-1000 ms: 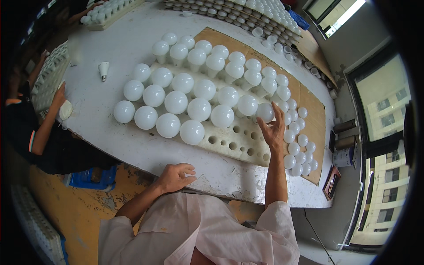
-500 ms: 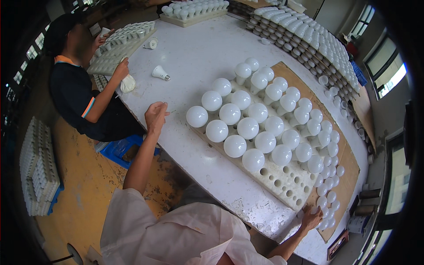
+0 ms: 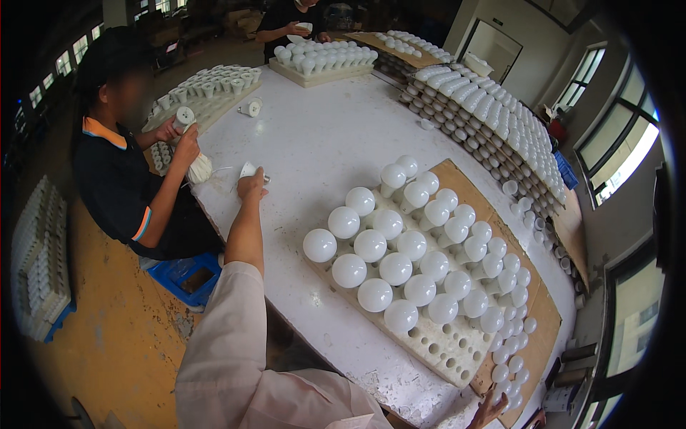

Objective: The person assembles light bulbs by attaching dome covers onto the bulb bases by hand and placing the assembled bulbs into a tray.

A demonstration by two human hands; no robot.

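My left hand [image 3: 251,187] reaches across the table and is closed around a white LED bulb [image 3: 248,170], partly hidden by the fingers. At the lower right, my right hand [image 3: 488,411] is beside loose white bulb globes [image 3: 500,373], its fingers partly apart at the nearest ones. Between my hands stands a pale foam tray [image 3: 446,357] with round holes. Rows of bulbs with round white globes [image 3: 395,268] stand upright in it, and the holes along its near right end are bare.
Brown cardboard [image 3: 539,304] lies under the loose globes. A co-worker [image 3: 114,164] at the left holds a bulb part [image 3: 184,118] near a tray of bulb bases [image 3: 214,86]. Another person [image 3: 286,25] stands behind a far tray [image 3: 321,71]. Stacked trays of bulbs [image 3: 493,114] line the right.
My left hand has moved forward and taken hold of the bulb lying on the table. The view has tilted up, and my right hand remains by the loose globes. The left co-worker has brought both hands together.
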